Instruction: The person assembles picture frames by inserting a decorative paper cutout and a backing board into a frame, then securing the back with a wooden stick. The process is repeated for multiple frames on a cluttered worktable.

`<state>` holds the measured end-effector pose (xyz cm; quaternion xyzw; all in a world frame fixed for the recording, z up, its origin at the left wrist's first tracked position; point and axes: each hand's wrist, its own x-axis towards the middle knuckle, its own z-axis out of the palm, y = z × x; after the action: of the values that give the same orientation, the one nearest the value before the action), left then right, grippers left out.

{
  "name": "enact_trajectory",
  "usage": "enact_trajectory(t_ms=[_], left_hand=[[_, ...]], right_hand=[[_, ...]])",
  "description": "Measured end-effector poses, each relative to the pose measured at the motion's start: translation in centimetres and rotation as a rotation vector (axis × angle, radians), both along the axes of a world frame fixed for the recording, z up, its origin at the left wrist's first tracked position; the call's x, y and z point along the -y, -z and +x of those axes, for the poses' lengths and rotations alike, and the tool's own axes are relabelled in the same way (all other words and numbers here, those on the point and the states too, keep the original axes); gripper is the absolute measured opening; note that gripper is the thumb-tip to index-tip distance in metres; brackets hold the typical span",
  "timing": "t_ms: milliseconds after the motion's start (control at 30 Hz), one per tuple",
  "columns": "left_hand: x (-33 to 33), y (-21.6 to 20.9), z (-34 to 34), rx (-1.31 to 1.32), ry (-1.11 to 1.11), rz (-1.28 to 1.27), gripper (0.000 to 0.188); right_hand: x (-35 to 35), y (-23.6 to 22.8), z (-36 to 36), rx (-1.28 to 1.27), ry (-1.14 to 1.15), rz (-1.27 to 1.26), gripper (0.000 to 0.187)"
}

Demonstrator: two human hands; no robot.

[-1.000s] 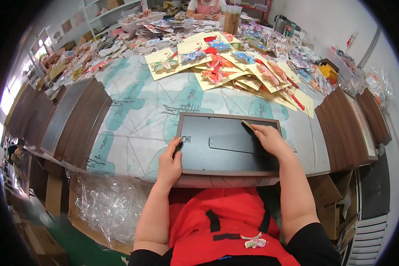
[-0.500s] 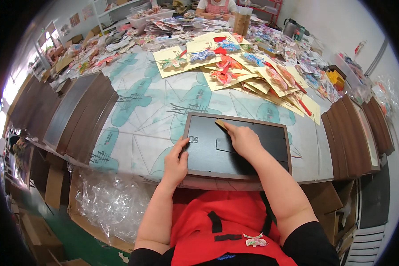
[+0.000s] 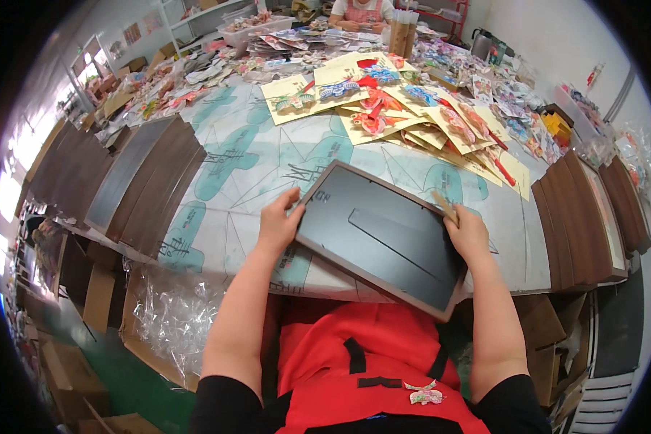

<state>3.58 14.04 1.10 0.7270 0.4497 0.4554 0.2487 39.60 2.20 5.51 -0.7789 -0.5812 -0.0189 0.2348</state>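
A brown picture frame (image 3: 320,265) is turned back side up, showing its black backing board and a flat stand leg. It sits askew, its lower right corner over the table's front edge. My left hand (image 3: 279,217) grips the frame's left side near a small metal hanger, thumb on the rim. At the right side, my right hand (image 3: 469,233) is closed around a small flat tan stick (image 3: 445,207), which looks wooden. That hand is close against the frame's right rim; whether it also grips the rim is unclear.
Stacked brown frames stand left (image 3: 141,181) and right (image 3: 575,217). Behind lie cream cards (image 3: 289,101) with colourful butterfly- or kite-like ornaments and red tassels. A carton of clear plastic wrap (image 3: 177,311) sits below at left. Across the table, another person's hands (image 3: 358,26) are at work.
The frame has turned clockwise, its right end swinging toward me. My right hand has moved from the backing board to the right side, keeping the stick. My left hand has shifted up slightly.
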Motion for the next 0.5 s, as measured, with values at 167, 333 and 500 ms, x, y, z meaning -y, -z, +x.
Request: enact_trajectory(t_ms=[167,333,500], left_hand=[[-1.0,-0.9,0.2,-0.193,-0.415,0.256,0.047],[4.9,-0.8,4.6,-0.012,-0.267,-0.2,0.054],[0.7,0.8,4.6,-0.059,-0.34,-0.124,0.036]], right_hand=[[3.2,-0.7,-1.2,-0.006,-0.069,-0.14,0.025],[5.0,-1.6,-2.7,-0.118,-0.084,-0.222,0.027],[2.7,-1.3,-2.6,-0.381,-0.236,-0.068,0.028]])
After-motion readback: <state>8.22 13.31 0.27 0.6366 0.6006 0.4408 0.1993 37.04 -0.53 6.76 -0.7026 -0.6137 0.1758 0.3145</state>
